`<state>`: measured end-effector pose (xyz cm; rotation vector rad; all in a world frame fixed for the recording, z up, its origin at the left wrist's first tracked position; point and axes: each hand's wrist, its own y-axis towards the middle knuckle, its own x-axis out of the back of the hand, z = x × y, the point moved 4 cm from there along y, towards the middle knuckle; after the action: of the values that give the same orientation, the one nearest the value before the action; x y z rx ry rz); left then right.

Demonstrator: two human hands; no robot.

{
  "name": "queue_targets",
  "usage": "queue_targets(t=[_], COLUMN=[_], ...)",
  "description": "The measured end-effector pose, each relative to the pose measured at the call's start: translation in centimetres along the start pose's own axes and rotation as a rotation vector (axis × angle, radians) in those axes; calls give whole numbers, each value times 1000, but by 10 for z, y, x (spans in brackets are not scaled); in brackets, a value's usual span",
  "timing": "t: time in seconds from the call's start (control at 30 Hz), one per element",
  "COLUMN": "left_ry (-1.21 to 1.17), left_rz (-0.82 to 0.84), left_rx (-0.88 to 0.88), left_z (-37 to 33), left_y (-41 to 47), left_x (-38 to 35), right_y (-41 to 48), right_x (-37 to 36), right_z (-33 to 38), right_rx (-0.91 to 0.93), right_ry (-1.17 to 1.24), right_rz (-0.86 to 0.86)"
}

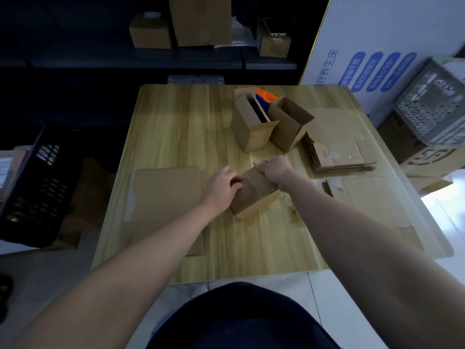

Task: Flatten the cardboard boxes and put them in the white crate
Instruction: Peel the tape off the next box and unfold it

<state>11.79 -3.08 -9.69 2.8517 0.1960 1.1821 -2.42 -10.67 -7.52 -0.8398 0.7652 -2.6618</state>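
While the small box [254, 195] is held at the middle of the table [176, 127], its left end is pinched by the left hand [221, 185] and its far end is gripped by the right hand [274, 170]. It looks light and bendy; corners are best held.

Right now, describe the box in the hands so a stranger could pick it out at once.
Start at the wooden table; near its middle, a small cardboard box sits tilted between the left hand and right hand. Unlike the two open boxes standing farther back and the flattened stack to the right, it alone is gripped.
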Motion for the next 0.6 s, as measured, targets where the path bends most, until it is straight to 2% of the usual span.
queue_targets(t=[0.27,0.6], left_ry=[-58,55], left_rz=[-109,-62], left_rx=[74,71], left_z=[-3,-1], left_y=[-6,0], left_x=[-2,-8], right_y=[4,6], right_x=[-5,-8], right_z=[4,4], right_rx=[79,94], right_ry=[-60,-78], right_rz=[-33,-45])
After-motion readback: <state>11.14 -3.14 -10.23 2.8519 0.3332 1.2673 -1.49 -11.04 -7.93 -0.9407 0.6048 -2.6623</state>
